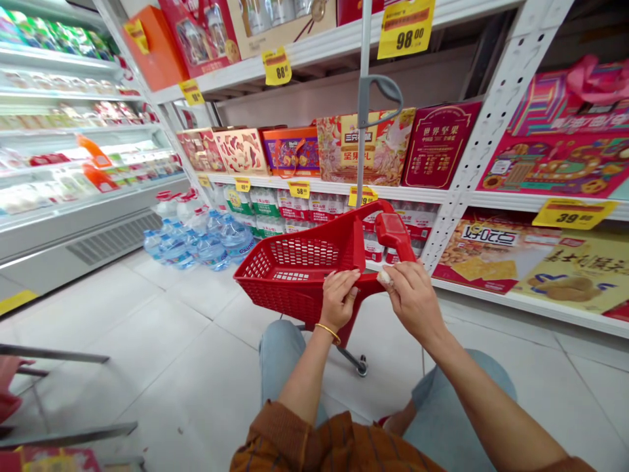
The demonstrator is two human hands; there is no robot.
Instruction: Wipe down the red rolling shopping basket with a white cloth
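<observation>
A red plastic shopping cart (295,295) stands in front of my knees, its perforated basket to the left and its red handle (396,236) on the right. My left hand (339,298), with a gold bracelet at the wrist, is closed over the cart's near rim. My right hand (413,298) presses a small crumpled white wipe (384,278), perhaps tissue or cloth, against the frame by the base of the handle. Most of the wipe is hidden under the fingers. A grey pole (364,65) with a grey loop rises behind the handle.
Shelves with boxed gifts (366,147) and yellow price tags (405,29) stand ahead. Large water bottles (199,239) are grouped on the floor at left, beside a refrigerated display (88,216). Metal legs (54,354) jut in at lower left. Pale tiles (162,354) cover the floor.
</observation>
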